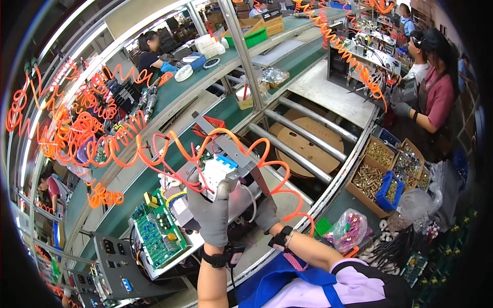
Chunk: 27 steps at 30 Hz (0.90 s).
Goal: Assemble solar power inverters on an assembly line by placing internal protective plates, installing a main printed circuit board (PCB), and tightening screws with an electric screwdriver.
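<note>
Both my hands wear grey gloves. My left hand [210, 213] grips the side of a white electrical unit [218, 172] with blue switches, mounted on a grey metal chassis [241, 197]. My right hand [267, 213] rests on the chassis' right side, below a grey metal bracket [226, 141]. An orange coiled air hose [257, 154] loops over the unit and both hands. A green circuit board [156, 231] lies in an open metal case left of my left hand.
Metal rollers [308, 138] lie behind the chassis. Cardboard boxes of brass screws [382, 174] and a bag of pink parts [346, 228] sit to the right. A person in a red top [436, 92] works at the right; another person [151, 54] sits across the green conveyor.
</note>
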Each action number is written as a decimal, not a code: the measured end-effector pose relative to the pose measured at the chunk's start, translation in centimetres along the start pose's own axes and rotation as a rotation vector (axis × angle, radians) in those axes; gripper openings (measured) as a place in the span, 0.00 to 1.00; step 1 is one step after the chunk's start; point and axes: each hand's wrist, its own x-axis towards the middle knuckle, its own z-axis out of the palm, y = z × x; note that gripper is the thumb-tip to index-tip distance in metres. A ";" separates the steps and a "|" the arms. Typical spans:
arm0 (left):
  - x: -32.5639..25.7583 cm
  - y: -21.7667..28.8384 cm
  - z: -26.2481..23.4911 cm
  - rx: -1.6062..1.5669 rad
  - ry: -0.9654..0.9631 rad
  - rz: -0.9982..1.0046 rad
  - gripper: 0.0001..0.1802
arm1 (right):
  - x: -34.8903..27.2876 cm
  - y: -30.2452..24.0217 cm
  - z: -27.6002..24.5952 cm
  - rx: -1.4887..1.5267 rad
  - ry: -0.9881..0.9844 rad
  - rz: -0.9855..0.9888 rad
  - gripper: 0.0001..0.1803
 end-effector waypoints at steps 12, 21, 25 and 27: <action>-3.4 -4.4 0.9 -0.494 -0.316 -0.311 0.32 | 0.4 0.9 5.6 0.499 0.218 0.024 0.23; -1.5 -8.2 0.7 -0.580 -0.493 -0.324 0.36 | -0.6 -0.2 -0.7 0.258 0.111 -0.058 0.26; -1.0 -8.4 0.5 -0.524 -0.558 -0.305 0.35 | 0.7 0.1 2.4 0.441 0.091 -0.040 0.27; -0.9 -8.3 0.4 -0.542 -0.609 -0.280 0.36 | 0.7 0.3 3.2 0.700 0.140 -0.045 0.26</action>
